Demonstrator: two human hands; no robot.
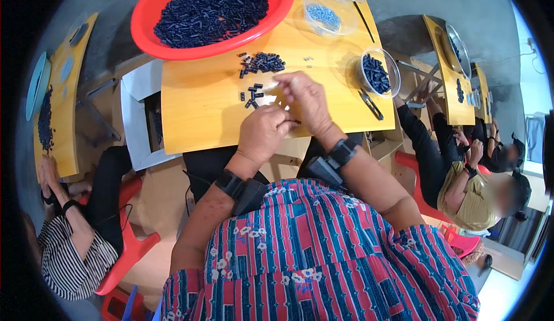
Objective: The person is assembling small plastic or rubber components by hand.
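Evidently, the left hand [264, 133] and blurred right hand [307, 100] curled by the yellow desk's [199, 110] front edge, any pinched piece indiscernible; co-workers [470, 203] sat nearby.

No legible lettering or numbers.

Small-parts workshop
Co-workers [75, 257] sit at flat yellow surfaces [66, 126]; a round red plastic basin [184, 54] holds small black pieces [213, 12].

Red basin [144, 29]: one; teal basin [36, 90]: one.
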